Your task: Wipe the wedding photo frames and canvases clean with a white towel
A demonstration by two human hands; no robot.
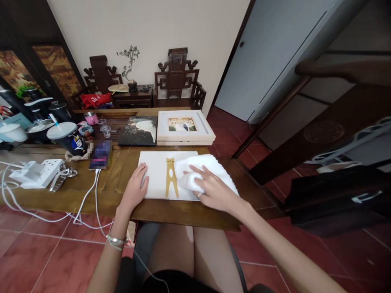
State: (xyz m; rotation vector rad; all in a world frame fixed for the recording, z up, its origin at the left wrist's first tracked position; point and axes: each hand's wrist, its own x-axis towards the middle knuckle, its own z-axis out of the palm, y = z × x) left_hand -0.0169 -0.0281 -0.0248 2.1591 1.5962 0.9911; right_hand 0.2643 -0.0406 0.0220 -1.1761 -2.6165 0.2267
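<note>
Near the front edge of the table, your left hand lies open on the left side of a white board, and your right hand, partly curled, grips a bunched white cloth over its right side. Between them, a yellow two-legged piece lies flat. Beyond, a dark photo panel sits beside a pale framed picture.

A white cloth hides part of the white board, and the phone is blurred.
</note>
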